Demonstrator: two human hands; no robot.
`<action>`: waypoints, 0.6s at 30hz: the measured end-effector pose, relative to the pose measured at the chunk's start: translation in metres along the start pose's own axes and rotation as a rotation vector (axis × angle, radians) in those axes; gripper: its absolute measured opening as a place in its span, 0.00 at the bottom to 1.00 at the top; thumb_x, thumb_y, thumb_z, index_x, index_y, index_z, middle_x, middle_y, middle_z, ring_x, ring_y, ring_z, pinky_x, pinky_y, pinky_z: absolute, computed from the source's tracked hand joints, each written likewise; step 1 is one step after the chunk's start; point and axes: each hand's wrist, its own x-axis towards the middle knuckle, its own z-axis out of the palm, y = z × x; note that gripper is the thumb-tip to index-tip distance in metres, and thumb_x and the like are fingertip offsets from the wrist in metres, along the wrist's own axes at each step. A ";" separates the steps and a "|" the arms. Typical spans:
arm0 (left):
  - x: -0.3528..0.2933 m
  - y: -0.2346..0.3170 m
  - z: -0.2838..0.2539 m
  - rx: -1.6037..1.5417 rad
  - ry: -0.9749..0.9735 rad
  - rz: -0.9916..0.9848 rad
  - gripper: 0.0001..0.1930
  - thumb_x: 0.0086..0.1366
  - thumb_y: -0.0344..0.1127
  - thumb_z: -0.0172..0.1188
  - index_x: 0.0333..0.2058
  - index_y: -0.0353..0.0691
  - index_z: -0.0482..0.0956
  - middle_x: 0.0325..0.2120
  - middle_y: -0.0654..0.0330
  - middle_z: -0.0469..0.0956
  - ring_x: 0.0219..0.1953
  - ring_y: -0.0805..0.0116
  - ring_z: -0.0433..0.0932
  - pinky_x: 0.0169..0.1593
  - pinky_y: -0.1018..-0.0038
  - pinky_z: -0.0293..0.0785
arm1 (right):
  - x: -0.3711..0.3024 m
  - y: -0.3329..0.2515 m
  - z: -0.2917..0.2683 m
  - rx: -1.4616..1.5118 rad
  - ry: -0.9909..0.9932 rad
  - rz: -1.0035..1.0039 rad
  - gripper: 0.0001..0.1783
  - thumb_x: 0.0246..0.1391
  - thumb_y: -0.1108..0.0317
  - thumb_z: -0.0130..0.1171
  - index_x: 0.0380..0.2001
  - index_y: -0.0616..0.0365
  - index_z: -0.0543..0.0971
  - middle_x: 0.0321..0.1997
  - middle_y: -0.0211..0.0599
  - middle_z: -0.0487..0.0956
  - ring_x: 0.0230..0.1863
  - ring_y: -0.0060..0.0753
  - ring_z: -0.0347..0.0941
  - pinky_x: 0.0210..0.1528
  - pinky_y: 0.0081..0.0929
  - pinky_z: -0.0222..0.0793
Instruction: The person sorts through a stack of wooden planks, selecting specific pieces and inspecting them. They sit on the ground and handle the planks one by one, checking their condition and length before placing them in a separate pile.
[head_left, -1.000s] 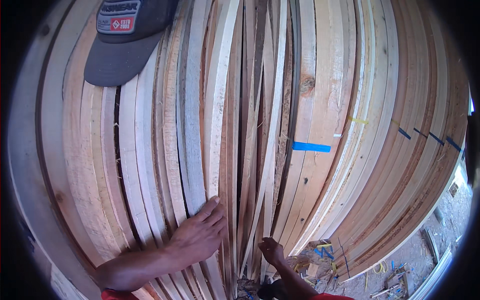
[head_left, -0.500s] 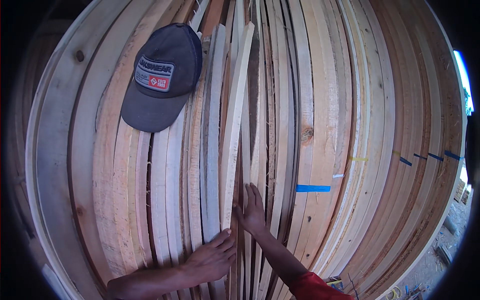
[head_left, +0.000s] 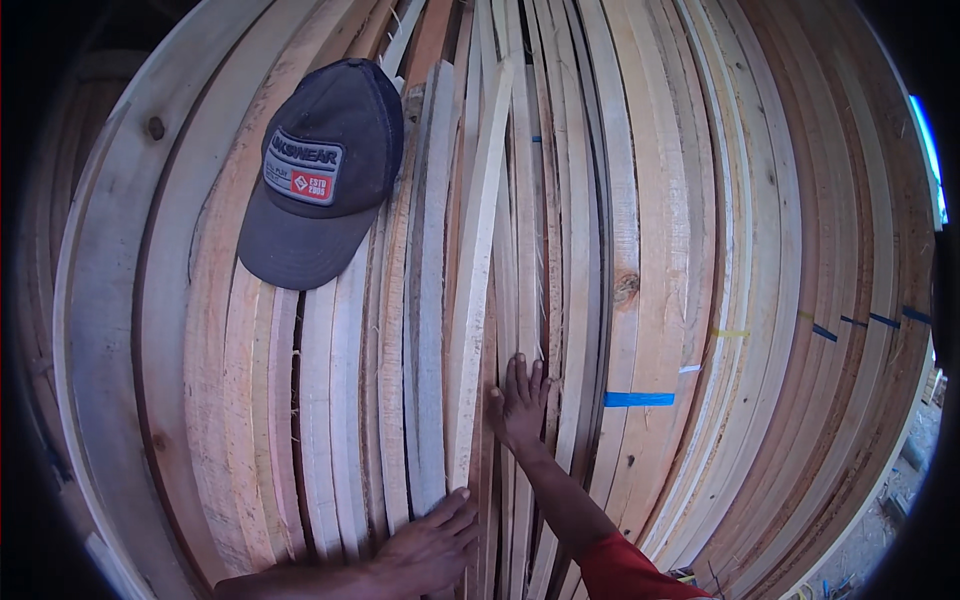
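A pale wooden strip lies slightly slanted on top of many long boards, its lower end near my left hand. That hand rests with fingers stretched across the wood, fingertips at the strip's end. To the right, my right hand lies flat with its fingers spread, pressing on narrow strips beside the pale one. Neither hand is wrapped round anything. A greyish strip runs just left of the pale one.
A dark cap with a patch lies on the boards at upper left. Blue tape crosses boards at right, and smaller coloured tape marks sit farther right. Littered ground shows past the right edge of the wood.
My right hand has shifted right and its fingers have spread, with narrow strips beside the pale one moved rightward. My left hand sits slightly lower in view, still by the strip's end.
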 end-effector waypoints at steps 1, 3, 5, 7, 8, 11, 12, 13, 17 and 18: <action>-0.002 0.000 0.005 0.004 0.021 -0.011 0.11 0.56 0.36 0.55 0.32 0.38 0.82 0.35 0.58 0.78 0.56 0.56 0.70 0.70 0.56 0.51 | 0.001 0.009 -0.004 0.006 -0.051 -0.054 0.35 0.63 0.55 0.46 0.70 0.54 0.55 0.76 0.40 0.50 0.76 0.50 0.40 0.71 0.61 0.37; -0.006 0.004 0.015 -0.009 0.050 -0.008 0.10 0.55 0.36 0.56 0.31 0.38 0.82 0.34 0.58 0.77 0.55 0.56 0.70 0.69 0.55 0.52 | -0.001 0.023 -0.014 -0.022 -0.125 -0.100 0.35 0.63 0.56 0.48 0.70 0.53 0.54 0.76 0.39 0.50 0.76 0.50 0.42 0.70 0.60 0.44; -0.005 0.004 0.026 -0.042 0.081 -0.011 0.10 0.55 0.37 0.56 0.29 0.39 0.82 0.33 0.58 0.77 0.54 0.57 0.71 0.68 0.55 0.53 | -0.001 0.023 -0.025 -0.017 -0.142 -0.073 0.35 0.63 0.56 0.48 0.70 0.53 0.55 0.75 0.39 0.52 0.76 0.48 0.42 0.68 0.61 0.47; 0.000 0.006 0.028 -0.082 0.061 -0.014 0.10 0.57 0.36 0.54 0.30 0.39 0.83 0.33 0.59 0.77 0.53 0.57 0.71 0.70 0.55 0.49 | -0.003 0.011 -0.049 -0.013 -0.113 -0.047 0.32 0.60 0.59 0.53 0.65 0.57 0.63 0.71 0.43 0.60 0.73 0.49 0.51 0.66 0.56 0.55; 0.001 0.004 0.025 -0.090 0.048 -0.011 0.10 0.58 0.35 0.53 0.31 0.39 0.83 0.33 0.60 0.77 0.53 0.57 0.71 0.70 0.55 0.47 | -0.010 0.011 -0.061 0.126 -0.114 -0.027 0.30 0.59 0.59 0.54 0.63 0.58 0.66 0.69 0.45 0.63 0.71 0.51 0.54 0.67 0.53 0.56; 0.001 0.004 0.023 -0.079 0.089 0.007 0.10 0.58 0.37 0.54 0.28 0.40 0.83 0.30 0.60 0.76 0.50 0.58 0.72 0.69 0.54 0.50 | -0.053 0.010 -0.101 0.491 -0.103 0.041 0.24 0.57 0.60 0.60 0.53 0.61 0.74 0.58 0.50 0.73 0.62 0.52 0.66 0.64 0.42 0.62; -0.004 0.005 0.022 -0.069 0.087 -0.011 0.10 0.58 0.38 0.54 0.28 0.40 0.82 0.30 0.60 0.76 0.49 0.58 0.72 0.68 0.53 0.51 | -0.072 0.005 -0.119 0.588 -0.097 0.073 0.20 0.56 0.62 0.62 0.49 0.62 0.77 0.52 0.50 0.77 0.58 0.51 0.72 0.61 0.38 0.67; -0.003 0.006 0.022 -0.041 0.071 -0.009 0.12 0.59 0.40 0.54 0.27 0.40 0.82 0.31 0.60 0.76 0.51 0.57 0.71 0.68 0.53 0.51 | -0.094 0.022 -0.127 0.597 -0.041 0.055 0.18 0.57 0.61 0.61 0.46 0.60 0.78 0.48 0.49 0.79 0.51 0.49 0.75 0.55 0.38 0.71; 0.011 0.005 0.027 0.012 -0.007 0.014 0.16 0.61 0.45 0.53 0.30 0.40 0.83 0.32 0.60 0.77 0.52 0.58 0.70 0.69 0.53 0.50 | -0.134 0.118 -0.185 0.571 -0.015 0.339 0.14 0.59 0.60 0.60 0.39 0.61 0.80 0.35 0.44 0.82 0.31 0.35 0.81 0.35 0.29 0.77; 0.015 0.006 0.027 0.012 -0.069 -0.010 0.16 0.62 0.46 0.53 0.31 0.40 0.83 0.33 0.60 0.77 0.53 0.58 0.69 0.69 0.53 0.48 | -0.133 0.147 -0.197 0.549 0.034 0.415 0.14 0.59 0.60 0.59 0.38 0.61 0.81 0.31 0.42 0.82 0.27 0.29 0.80 0.31 0.25 0.75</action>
